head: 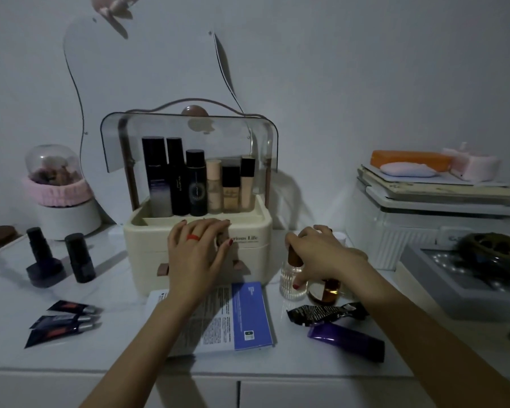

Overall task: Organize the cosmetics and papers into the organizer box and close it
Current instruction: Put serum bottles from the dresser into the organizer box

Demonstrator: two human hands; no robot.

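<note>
A cream organizer box (253,254) stands at the middle of the table with its clear lid (189,136) raised. Several bottles (198,181) stand in a row in its top tray. My left hand (198,254), wearing a red ring, lies over the box's front rim, curled around a small round thing I cannot identify. My right hand (321,254) grips the brown cap of a ribbed clear perfume bottle (292,278) to the right of the box. A printed paper with a blue leaflet (242,316) lies in front of the box.
Two dark bottles (59,257) and three small tubes (62,322) lie at the left. An amber bottle (327,293), a black sachet (324,313) and a purple tube (348,340) lie at the right. A white container stack (424,225) stands at far right, a pink-banded jar (59,195) at far left.
</note>
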